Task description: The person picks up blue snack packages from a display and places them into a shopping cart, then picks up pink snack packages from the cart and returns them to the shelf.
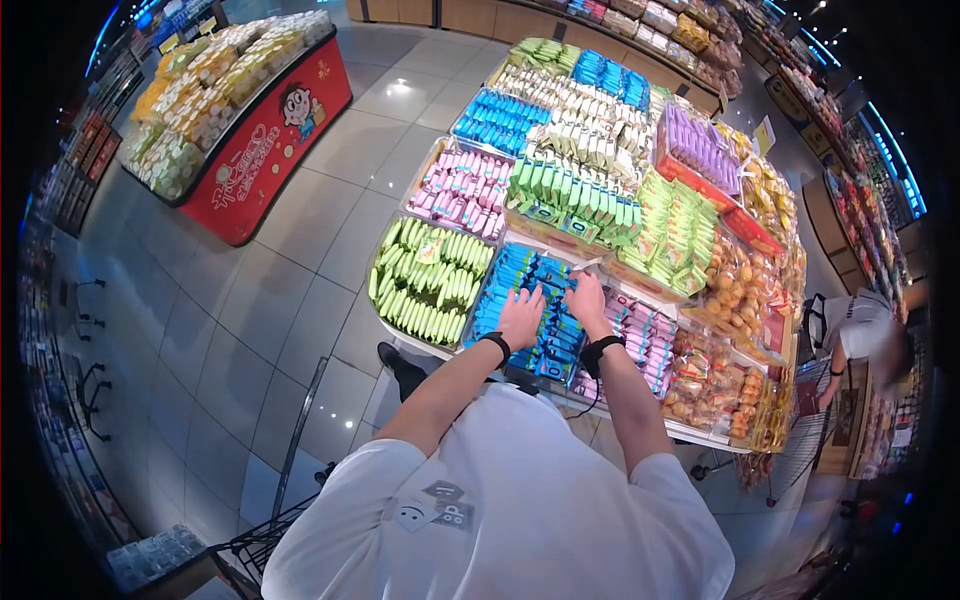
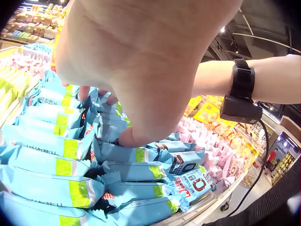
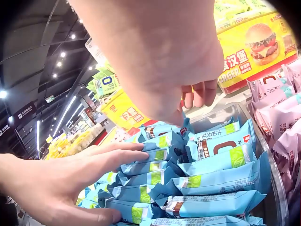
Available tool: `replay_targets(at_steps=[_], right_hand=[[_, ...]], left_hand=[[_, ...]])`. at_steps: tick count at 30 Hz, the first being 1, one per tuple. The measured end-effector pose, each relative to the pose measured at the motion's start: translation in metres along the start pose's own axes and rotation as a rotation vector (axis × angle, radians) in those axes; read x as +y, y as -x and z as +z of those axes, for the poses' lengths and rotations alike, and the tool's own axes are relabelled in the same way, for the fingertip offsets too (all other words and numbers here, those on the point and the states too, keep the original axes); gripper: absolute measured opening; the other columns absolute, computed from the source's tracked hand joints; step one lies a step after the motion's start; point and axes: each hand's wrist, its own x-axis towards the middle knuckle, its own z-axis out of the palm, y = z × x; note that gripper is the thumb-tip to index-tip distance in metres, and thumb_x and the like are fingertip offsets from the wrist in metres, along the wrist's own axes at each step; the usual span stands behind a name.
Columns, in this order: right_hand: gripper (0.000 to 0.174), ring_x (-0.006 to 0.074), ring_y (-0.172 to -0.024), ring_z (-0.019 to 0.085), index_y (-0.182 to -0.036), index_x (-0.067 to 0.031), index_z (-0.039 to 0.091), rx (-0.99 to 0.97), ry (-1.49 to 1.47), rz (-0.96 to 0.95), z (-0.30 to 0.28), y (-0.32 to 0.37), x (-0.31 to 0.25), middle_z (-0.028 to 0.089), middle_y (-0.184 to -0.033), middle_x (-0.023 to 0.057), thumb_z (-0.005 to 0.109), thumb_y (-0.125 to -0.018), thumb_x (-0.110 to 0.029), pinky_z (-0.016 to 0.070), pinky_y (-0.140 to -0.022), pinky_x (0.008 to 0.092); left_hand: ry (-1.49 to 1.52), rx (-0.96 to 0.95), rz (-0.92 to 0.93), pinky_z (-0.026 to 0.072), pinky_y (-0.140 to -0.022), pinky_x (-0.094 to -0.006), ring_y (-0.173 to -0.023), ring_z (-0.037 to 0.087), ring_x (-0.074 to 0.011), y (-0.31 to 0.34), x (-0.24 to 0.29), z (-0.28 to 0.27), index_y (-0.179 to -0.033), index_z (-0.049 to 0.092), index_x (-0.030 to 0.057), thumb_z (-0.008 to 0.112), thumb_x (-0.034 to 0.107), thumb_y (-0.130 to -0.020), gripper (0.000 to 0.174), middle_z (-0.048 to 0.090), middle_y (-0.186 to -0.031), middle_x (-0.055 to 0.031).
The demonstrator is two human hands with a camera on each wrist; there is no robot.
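Note:
Blue snack packets [image 1: 517, 270] [image 2: 133, 171] [image 3: 214, 167] lie in rows in a clear-sided bin. My left hand [image 1: 521, 318] [image 2: 136, 61] [image 3: 70, 183] rests over the rows on the left side, its fingers spread and extended on the packets in the right wrist view. Further back and to the right, my right hand [image 1: 586, 300] [image 3: 160, 56] reaches down at the bin's far end. Its thumb touches the far packets and its other fingers hang bent beside them; whether it pinches one is hidden. In the left wrist view my left palm covers part of the rows.
Green packets [image 1: 430, 275] stand left of the blue ones, pink packets [image 1: 640, 335] right, with bagged breads [image 1: 735, 290] beyond. A red-sided display [image 1: 265, 150] stands at the left, a cart [image 1: 262, 540] at lower left. A person [image 1: 865, 335] is beside another cart [image 1: 800, 440] at right.

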Motion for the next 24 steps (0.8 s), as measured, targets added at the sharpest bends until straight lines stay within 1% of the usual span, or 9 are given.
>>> replay_targets(at_steps=[3, 4, 6, 7, 10, 13, 16, 22, 24], right_hand=[[0.03, 0.0409, -0.111, 0.066, -0.11, -0.004, 0.074, -0.049, 0.028, 0.02, 0.005, -0.001, 0.004, 0.068, -0.118, 0.0215, 0.078, -0.081, -0.01, 0.0535, -0.097, 0.0461], [0.03, 0.0409, -0.111, 0.066, -0.11, -0.004, 0.074, -0.051, 0.026, 0.013, 0.005, -0.002, 0.004, 0.068, -0.118, 0.0215, 0.078, -0.081, -0.01, 0.0535, -0.097, 0.0461], [0.032, 0.0394, -0.11, 0.068, -0.112, -0.0052, 0.074, -0.132, -0.012, 0.141, 0.008, -0.004, 0.002, 0.07, -0.115, 0.023, 0.078, -0.081, -0.009, 0.0549, -0.095, 0.0469], [0.032, 0.0391, -0.102, 0.071, -0.112, -0.008, 0.075, -0.082, -0.02, 0.127, 0.011, -0.004, 0.001, 0.073, -0.105, 0.0225, 0.078, -0.08, -0.008, 0.0565, -0.091, 0.0478], [0.025, 0.04, -0.094, 0.072, -0.107, -0.0061, 0.076, -0.069, 0.038, 0.073, 0.008, -0.003, 0.001, 0.074, -0.102, 0.0209, 0.075, -0.083, -0.01, 0.0574, -0.087, 0.0475], [0.017, 0.041, -0.093, 0.072, -0.101, -0.0073, 0.076, -0.116, 0.139, -0.003, 0.005, -0.004, 0.004, 0.074, -0.098, 0.0213, 0.072, -0.086, -0.014, 0.0578, -0.084, 0.0485], [0.013, 0.0419, -0.093, 0.071, -0.096, -0.0082, 0.076, -0.111, 0.147, 0.004, 0.006, -0.004, 0.01, 0.073, -0.095, 0.0219, 0.069, -0.088, -0.016, 0.0578, -0.082, 0.0493], [0.014, 0.0421, -0.093, 0.07, -0.095, -0.0061, 0.074, -0.053, 0.086, 0.028, 0.007, -0.002, 0.011, 0.072, -0.094, 0.0215, 0.069, -0.087, -0.016, 0.0573, -0.083, 0.0496], [0.015, 0.0421, -0.093, 0.07, -0.096, -0.0053, 0.072, -0.002, 0.057, -0.006, 0.004, 0.001, 0.008, 0.072, -0.093, 0.0213, 0.069, -0.087, -0.017, 0.0568, -0.083, 0.0494]], left_hand=[[0.01, 0.009, -0.008, 0.0347, -0.112, -0.0557, -0.135, 0.045, -0.031, 0.001, 0.0, 0.001, -0.152, 0.046, 0.0059, 0.084, 0.045, -0.071, 0.098, 0.035, -0.164, -0.0125], [0.047, -0.018, 0.0, 0.0339, -0.114, -0.0572, -0.136, 0.044, -0.0326, 0.001, -0.001, -0.001, -0.154, 0.043, 0.0051, 0.082, 0.04, -0.074, 0.095, 0.033, -0.165, -0.013], [0.079, -0.05, 0.0, 0.0331, -0.115, -0.0586, -0.137, 0.044, -0.0342, 0.003, -0.004, -0.001, -0.155, 0.041, 0.0043, 0.079, 0.035, -0.077, 0.092, 0.031, -0.166, -0.0136], [0.084, -0.041, 0.0, 0.0328, -0.115, -0.0592, -0.138, 0.043, -0.0348, 0.003, -0.004, 0.001, -0.155, 0.041, 0.0044, 0.079, 0.034, -0.078, 0.091, 0.03, -0.166, -0.0137], [0.03, 0.032, -0.009, 0.0338, -0.113, -0.057, -0.136, 0.044, -0.0319, 0.003, -0.001, 0.009, -0.153, 0.044, 0.0066, 0.082, 0.041, -0.075, 0.094, 0.033, -0.165, -0.0127], [0.029, 0.003, -0.014, 0.0336, -0.113, -0.0572, -0.137, 0.044, -0.0323, 0.003, 0.0, 0.012, -0.154, 0.043, 0.0065, 0.082, 0.041, -0.076, 0.093, 0.032, -0.166, -0.0127], [0.03, 0.026, -0.016, 0.0334, -0.113, -0.0573, -0.137, 0.043, -0.0325, 0.005, 0.0, 0.013, -0.155, 0.042, 0.0065, 0.081, 0.041, -0.078, 0.092, 0.031, -0.166, -0.0127], [0.021, 0.021, -0.018, 0.0323, -0.113, -0.0572, -0.137, 0.043, -0.0322, 0.005, -0.001, 0.008, -0.154, 0.043, 0.0064, 0.078, 0.041, -0.08, 0.089, 0.03, -0.167, -0.0124], [0.048, -0.039, -0.01, 0.0316, -0.115, -0.0587, -0.141, 0.041, -0.0345, 0.005, 0.0, 0.006, -0.157, 0.038, 0.0048, 0.076, 0.037, -0.083, 0.089, 0.027, -0.168, -0.0129]])
